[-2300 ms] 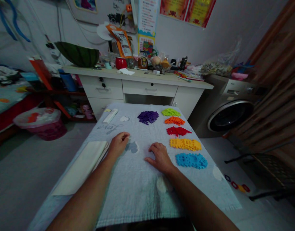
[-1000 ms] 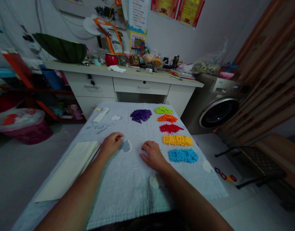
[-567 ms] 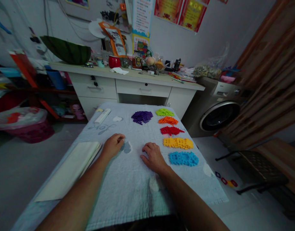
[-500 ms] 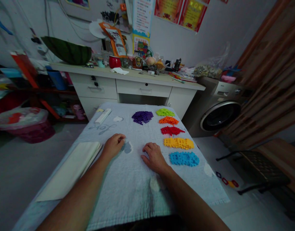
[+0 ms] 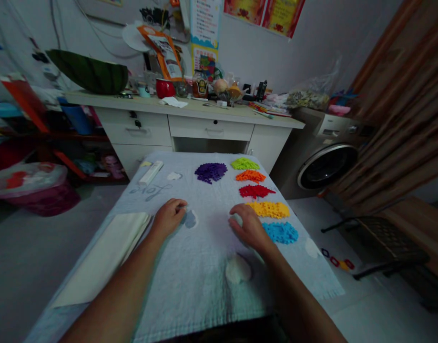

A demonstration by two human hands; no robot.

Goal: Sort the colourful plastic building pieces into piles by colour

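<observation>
My left hand (image 5: 168, 216) rests on the pale blue cloth (image 5: 200, 257), its fingers closed at the tips beside a printed grey-and-white heart (image 5: 191, 218). What those fingertips hold, if anything, is too small to make out. Thumb and fingers of my right hand (image 5: 249, 225) stand apart in a loose curl, with a pale patch showing between them. It is just left of a pile of yellow small plastic pieces (image 5: 272, 209) and a blue pile (image 5: 281, 232), covering their left ends. Beyond are red (image 5: 256, 191), orange (image 5: 250, 176), lime green (image 5: 245, 164) and purple (image 5: 210, 172) piles.
A folded cream cloth (image 5: 102, 257) lies along the table's left side, and a white bar-shaped object (image 5: 150, 173) at the far left. Behind stands a cluttered white desk (image 5: 140, 128), with a washing machine (image 5: 322, 152) to its right. A chair (image 5: 386, 238) is at right.
My right hand has moved right, up against the yellow and blue piles. My left hand stays in about the same place. The camera view has shifted slightly.
</observation>
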